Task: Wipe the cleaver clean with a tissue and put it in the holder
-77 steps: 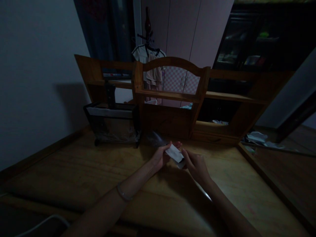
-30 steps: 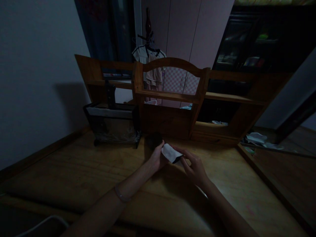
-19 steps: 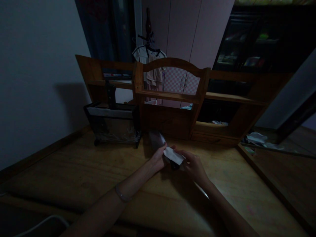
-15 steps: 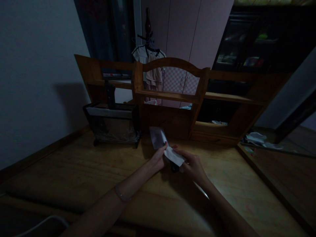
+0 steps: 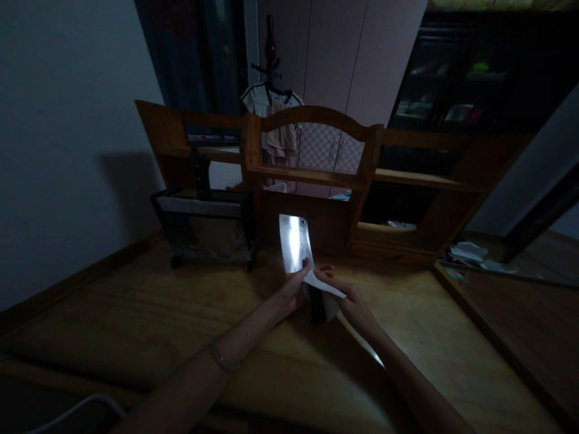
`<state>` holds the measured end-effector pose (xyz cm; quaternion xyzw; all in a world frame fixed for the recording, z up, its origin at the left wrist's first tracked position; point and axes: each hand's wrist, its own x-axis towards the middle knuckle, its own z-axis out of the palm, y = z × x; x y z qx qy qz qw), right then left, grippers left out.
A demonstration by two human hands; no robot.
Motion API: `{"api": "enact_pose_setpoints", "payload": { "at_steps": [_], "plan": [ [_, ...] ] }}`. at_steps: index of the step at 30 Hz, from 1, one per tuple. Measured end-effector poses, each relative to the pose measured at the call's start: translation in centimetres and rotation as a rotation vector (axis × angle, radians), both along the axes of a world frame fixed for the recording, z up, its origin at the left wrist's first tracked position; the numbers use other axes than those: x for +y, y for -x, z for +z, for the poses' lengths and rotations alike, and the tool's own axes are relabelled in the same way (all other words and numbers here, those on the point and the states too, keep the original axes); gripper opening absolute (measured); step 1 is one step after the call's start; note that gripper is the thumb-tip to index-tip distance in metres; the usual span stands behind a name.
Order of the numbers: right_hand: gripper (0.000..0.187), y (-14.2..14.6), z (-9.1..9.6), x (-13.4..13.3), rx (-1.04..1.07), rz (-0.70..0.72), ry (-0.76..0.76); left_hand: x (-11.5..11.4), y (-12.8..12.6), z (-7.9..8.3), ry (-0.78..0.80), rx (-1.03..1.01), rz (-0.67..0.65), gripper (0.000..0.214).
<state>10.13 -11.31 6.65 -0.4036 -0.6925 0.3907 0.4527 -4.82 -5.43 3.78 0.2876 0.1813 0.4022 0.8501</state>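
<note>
A cleaver [image 5: 295, 244] with a broad shiny blade and a dark handle is held above the wooden surface, its blade pointing away from me. My left hand [image 5: 296, 288] is closed around it where the blade meets the handle, thumb on the metal. A white cloth or tissue [image 5: 324, 286] lies over the upper part of the handle. My right hand [image 5: 346, 295] pinches this white piece between thumb and fingers, beside the handle. The lower end of the dark handle shows below the white piece. Part of the grip is hidden by the fingers.
A black knife rack [image 5: 203, 226] with a dark-handled knife stands at the left on the wooden surface [image 5: 136, 319]. Behind is a wooden shelf unit [image 5: 312, 175]. Clothes hang on a stand [image 5: 271, 96] beyond it. A white cable [image 5: 85, 404] lies at lower left.
The cleaver has turned, so its blade stands more upright and catches bright light. More of the dark handle shows below, and the white piece has shifted in my right hand.
</note>
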Motion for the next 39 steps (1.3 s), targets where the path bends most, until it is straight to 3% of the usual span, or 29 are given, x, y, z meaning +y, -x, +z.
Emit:
{"api": "enact_pose_setpoints", "payload": {
  "at_steps": [6, 12, 16, 21, 28, 34, 39],
  "plan": [
    [0.037, 0.5, 0.0, -0.5, 0.081, 0.011, 0.098, 0.6, 0.7, 0.3, 0.012, -0.015, 0.003, 0.06],
    [0.028, 1.0, -2.2, 0.5, 0.358, 0.043, 0.378, 1.7, 1.3, 0.0, -0.033, 0.039, 0.079, 0.063],
    [0.028, 1.2, -2.4, 0.6, 0.484, 0.068, 0.496, 2.1, 1.1, -0.6, -0.078, 0.119, 0.162, 0.06],
    [0.031, 1.0, -2.3, 0.2, 0.497, 0.137, 0.52, 1.6, 0.6, -1.0, -0.213, 0.172, 0.231, 0.054],
    [0.026, 1.0, -3.7, 1.1, 0.533, 0.119, 0.51, 0.1, -0.1, 0.1, -0.481, 0.36, 0.379, 0.044],
    [0.034, 0.9, -3.0, 1.2, 0.484, 0.108, 0.511, 0.4, -0.2, -0.5, -0.467, 0.433, 0.558, 0.032],
    [0.029, 0.9, -2.5, 0.0, 0.405, 0.159, 0.601, 0.4, -0.3, -1.2, -0.443, 0.467, 0.512, 0.036]
  ]
}}
